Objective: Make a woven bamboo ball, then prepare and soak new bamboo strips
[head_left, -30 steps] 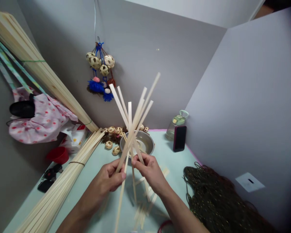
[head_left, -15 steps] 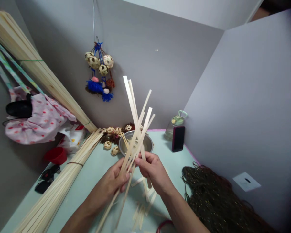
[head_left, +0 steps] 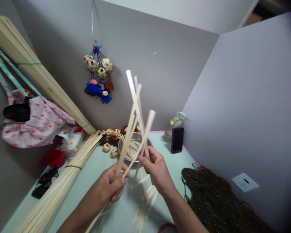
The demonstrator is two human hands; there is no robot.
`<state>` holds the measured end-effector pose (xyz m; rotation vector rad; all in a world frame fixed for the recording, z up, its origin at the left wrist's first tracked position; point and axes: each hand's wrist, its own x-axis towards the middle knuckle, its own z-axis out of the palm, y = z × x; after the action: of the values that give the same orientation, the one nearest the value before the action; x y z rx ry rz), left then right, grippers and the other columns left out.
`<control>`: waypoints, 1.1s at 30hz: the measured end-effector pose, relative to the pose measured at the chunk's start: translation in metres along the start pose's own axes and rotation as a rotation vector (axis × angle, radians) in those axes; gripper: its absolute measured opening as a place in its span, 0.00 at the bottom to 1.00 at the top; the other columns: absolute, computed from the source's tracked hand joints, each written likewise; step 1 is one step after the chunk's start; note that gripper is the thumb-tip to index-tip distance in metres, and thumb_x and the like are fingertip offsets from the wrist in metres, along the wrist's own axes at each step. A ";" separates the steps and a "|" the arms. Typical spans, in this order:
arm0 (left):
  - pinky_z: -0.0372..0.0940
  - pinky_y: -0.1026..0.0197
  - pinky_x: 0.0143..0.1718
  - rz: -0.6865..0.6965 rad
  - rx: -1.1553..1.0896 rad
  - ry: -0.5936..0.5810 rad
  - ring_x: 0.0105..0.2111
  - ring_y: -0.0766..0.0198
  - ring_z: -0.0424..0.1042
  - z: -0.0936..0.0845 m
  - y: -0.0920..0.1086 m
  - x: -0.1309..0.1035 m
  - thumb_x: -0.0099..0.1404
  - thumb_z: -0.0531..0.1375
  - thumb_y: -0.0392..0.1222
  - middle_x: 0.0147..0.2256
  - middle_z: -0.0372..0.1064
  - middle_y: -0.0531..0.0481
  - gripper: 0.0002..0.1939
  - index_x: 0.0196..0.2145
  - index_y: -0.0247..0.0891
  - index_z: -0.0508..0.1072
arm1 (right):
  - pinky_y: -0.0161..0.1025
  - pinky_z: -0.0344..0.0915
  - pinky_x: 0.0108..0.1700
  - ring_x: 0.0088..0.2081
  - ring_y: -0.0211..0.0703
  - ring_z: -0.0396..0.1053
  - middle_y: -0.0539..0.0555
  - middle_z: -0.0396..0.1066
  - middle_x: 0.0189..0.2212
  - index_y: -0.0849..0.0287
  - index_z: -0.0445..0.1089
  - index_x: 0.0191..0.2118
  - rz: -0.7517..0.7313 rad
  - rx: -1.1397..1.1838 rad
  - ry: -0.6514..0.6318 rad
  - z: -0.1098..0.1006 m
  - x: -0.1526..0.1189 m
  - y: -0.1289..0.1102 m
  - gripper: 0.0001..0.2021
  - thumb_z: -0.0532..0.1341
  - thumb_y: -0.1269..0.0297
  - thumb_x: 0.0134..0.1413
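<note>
Several pale flat strips, bamboo or wood by their look, stand up between my two hands. My left hand (head_left: pixel 111 185) is closed around some of the strips (head_left: pixel 126 142), whose lower ends run down past my wrist. My right hand (head_left: pixel 153 163) pinches other strips (head_left: pixel 136 104) between thumb and fingers; they cross the left ones and point up. Behind the hands stands a metal bowl (head_left: pixel 150 142) with thin strips in it, partly covered by what I hold. Short cut strips (head_left: pixel 147 194) lie scattered on the table below my right hand.
Long strip bundles (head_left: pixel 63 181) lie and lean at the left, near a red cup (head_left: pixel 53 158). Woven balls (head_left: pixel 106 147) sit beside the bowl; more balls (head_left: pixel 102 72) with blue tassels hang on the wall. A phone (head_left: pixel 177 139), a bottle (head_left: pixel 169 131) and dark yarn (head_left: pixel 215 194) are at right.
My hands have moved apart, the left one down and leftward. The strips have split into two groups, one in each hand. The view has shifted slightly.
</note>
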<state>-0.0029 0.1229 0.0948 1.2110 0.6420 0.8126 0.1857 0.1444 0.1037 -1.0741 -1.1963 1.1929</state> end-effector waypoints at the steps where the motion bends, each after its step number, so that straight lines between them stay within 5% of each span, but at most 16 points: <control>1: 0.41 0.68 0.17 -0.005 0.017 -0.034 0.15 0.73 0.43 0.002 -0.003 0.001 0.68 0.58 0.53 0.16 0.49 0.65 0.14 0.41 0.39 0.66 | 0.33 0.41 0.22 0.21 0.31 0.43 0.42 0.54 0.21 0.57 0.68 0.38 0.006 0.040 0.011 0.001 -0.002 -0.002 0.09 0.65 0.60 0.52; 10: 0.39 0.66 0.17 -0.066 0.022 -0.157 0.14 0.73 0.41 0.010 0.002 0.000 0.70 0.56 0.54 0.16 0.45 0.65 0.14 0.40 0.39 0.68 | 0.32 0.43 0.20 0.18 0.29 0.46 0.45 0.65 0.22 0.58 0.68 0.34 -0.113 0.163 0.230 -0.017 0.001 -0.010 0.13 0.66 0.54 0.53; 15: 0.40 0.67 0.17 -0.090 0.031 -0.161 0.14 0.73 0.42 0.014 0.004 -0.001 0.69 0.57 0.55 0.15 0.46 0.65 0.15 0.40 0.39 0.68 | 0.33 0.46 0.20 0.18 0.32 0.49 0.44 0.62 0.17 0.58 0.71 0.37 -0.152 0.038 0.325 -0.016 -0.002 -0.012 0.11 0.64 0.56 0.55; 23: 0.40 0.67 0.17 -0.131 0.118 -0.142 0.15 0.73 0.42 0.009 0.008 -0.009 0.70 0.56 0.56 0.16 0.46 0.65 0.15 0.38 0.40 0.66 | 0.32 0.46 0.19 0.17 0.32 0.51 0.44 0.63 0.17 0.59 0.71 0.37 -0.126 0.152 0.436 -0.032 0.014 -0.008 0.10 0.63 0.60 0.51; 28: 0.40 0.67 0.18 -0.091 0.157 -0.052 0.16 0.72 0.43 0.003 0.008 -0.004 0.70 0.55 0.55 0.15 0.49 0.64 0.16 0.37 0.39 0.67 | 0.30 0.39 0.17 0.16 0.27 0.46 0.45 0.64 0.20 0.60 0.71 0.35 -0.099 0.299 0.354 -0.046 0.018 -0.015 0.10 0.66 0.60 0.48; 33: 0.38 0.68 0.18 -0.011 -0.034 0.155 0.16 0.75 0.42 0.007 -0.015 0.015 0.68 0.57 0.53 0.19 0.51 0.63 0.14 0.35 0.39 0.66 | 0.29 0.39 0.17 0.16 0.24 0.43 0.43 0.59 0.22 0.60 0.72 0.37 -0.037 0.377 0.226 -0.031 0.010 -0.012 0.13 0.68 0.56 0.51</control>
<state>0.0143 0.1291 0.0820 1.1201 0.7580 0.9105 0.2172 0.1538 0.1142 -0.8705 -0.7753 1.1758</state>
